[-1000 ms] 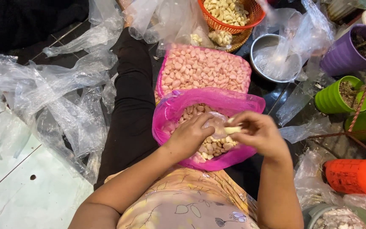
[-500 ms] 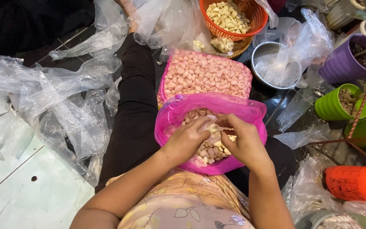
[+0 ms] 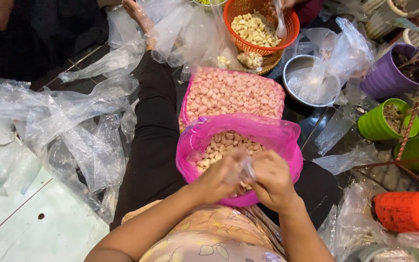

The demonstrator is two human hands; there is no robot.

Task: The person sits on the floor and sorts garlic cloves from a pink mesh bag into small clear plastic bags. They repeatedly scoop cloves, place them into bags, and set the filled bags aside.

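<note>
A wide drift of crumpled clear plastic sheeting point(image 3: 64, 131) fills the left half of the frame, lying over a pale tiled floor point(image 3: 30, 228) at the lower left. Down the middle runs the person's leg in black cloth point(image 3: 153, 145), from the upper centre toward the bottom.

Right of centre sits a flat pink-edged bag of pinkish garlic cloves point(image 3: 231, 92). Just below it, touching its lower edge, is a pink plastic bag point(image 3: 277, 133) rolled open like a bowl, with more unpeeled cloves inside. At the top centre an orange mesh basket point(image 3: 260, 24) holds pale peeled cloves. To its right is a metal bowl point(image 3: 294, 73) with clear plastic lying in it. Along the right edge stand a purple pot point(image 3: 389, 73) and a green pot point(image 3: 379, 121) with soil, and an orange object point(image 3: 408, 211) lies at the lower right.

Both hands meet over the near rim of the pink plastic bag, at lower centre. The left hand point(image 3: 217, 179) and the right hand point(image 3: 272, 182) are curled close together, fingers pinched on a small clear plastic bag point(image 3: 243, 170) held between them; motion blur hides what is in it.
</note>
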